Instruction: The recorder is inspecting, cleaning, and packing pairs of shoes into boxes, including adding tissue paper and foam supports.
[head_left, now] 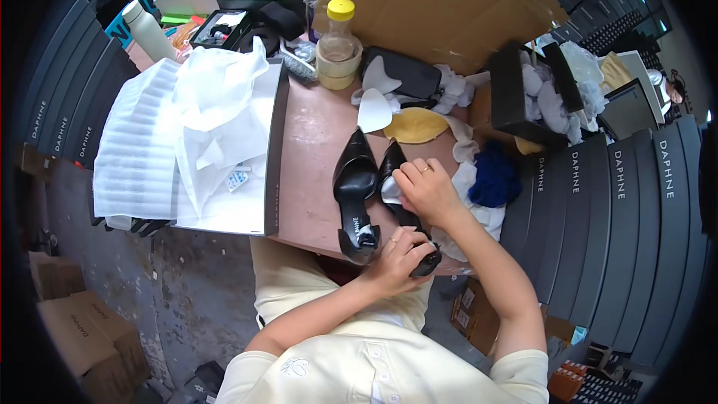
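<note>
Two black pointed-toe heeled shoes lie side by side on the pinkish table (307, 150), toes pointing away from me. Nothing touches the left shoe (354, 179), whose insole and heel strap show. My left hand (396, 260) is closed around the heel end of the right shoe (390, 155). At that shoe's front opening, the fingers of my right hand (430, 188) are closed on a white wad (390, 190), paper or cloth; I cannot tell which. It lies partly inside the shoe, and my fingers hide some of it.
To the left is an open shoe box (275, 142) with white wrapping and padding. A yellow-capped bottle (340, 34) stands inside a tape roll (329, 67) at the back. Near my right arm lie a dark blue cloth (493, 176) and stacked grey boxes (598, 202).
</note>
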`<state>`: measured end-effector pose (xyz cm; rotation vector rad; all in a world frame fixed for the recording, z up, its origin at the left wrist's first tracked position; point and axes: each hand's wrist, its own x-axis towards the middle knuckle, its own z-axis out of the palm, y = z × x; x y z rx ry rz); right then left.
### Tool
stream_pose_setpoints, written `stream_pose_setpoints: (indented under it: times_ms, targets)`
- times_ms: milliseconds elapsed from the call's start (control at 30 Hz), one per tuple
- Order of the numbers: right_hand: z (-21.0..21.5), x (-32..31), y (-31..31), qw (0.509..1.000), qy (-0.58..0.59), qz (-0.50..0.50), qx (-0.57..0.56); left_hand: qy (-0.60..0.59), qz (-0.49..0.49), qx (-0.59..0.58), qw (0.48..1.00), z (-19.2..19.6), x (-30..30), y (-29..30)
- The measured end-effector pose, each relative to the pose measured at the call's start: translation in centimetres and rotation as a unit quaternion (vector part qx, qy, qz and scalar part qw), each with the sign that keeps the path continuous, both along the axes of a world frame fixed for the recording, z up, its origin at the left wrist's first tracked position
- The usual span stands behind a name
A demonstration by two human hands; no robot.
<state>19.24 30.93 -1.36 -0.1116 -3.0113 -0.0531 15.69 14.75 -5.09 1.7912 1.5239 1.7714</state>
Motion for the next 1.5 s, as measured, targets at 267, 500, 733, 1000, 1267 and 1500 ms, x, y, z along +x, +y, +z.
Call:
stream_pose_setpoints:
  times_ms: [267, 500, 733, 1000, 1267, 1500]
  targets:
    - [-0.8, -0.7, -0.6, 0.997, 0.074, 0.013, 0.027, -0.006, -0.012, 0.028, 1.0, -0.6, 0.0, 0.4]
    - [5.1, 0.6, -0.7, 0.977, 0.162, -0.135, -0.012, -0.029, 0.001, 0.023, 0.999, -0.2, 0.1, 0.4]
    - [1.7, 0.1, -1.3, 0.99, -0.124, -0.041, -0.048, -0.019, 0.005, 0.029, 0.999, -0.3, 0.7, 0.6]
    - [3.4, 0.8, -0.4, 0.978, -0.05, -0.043, -0.196, -0.018, 0.0, 0.017, 1.0, -0.1, 0.3, 0.3]
    - [4.5, 3.9, -2.0, 0.944, 0.076, -0.22, -0.233, -0.002, 0.115, 0.079, 0.99, 1.0, 1.3, 0.6]
    - [-3.3, -0.1, -1.9, 0.959, -0.115, -0.097, -0.241, 0.004, 0.1, 0.093, 0.991, -0.8, 2.3, 0.8]
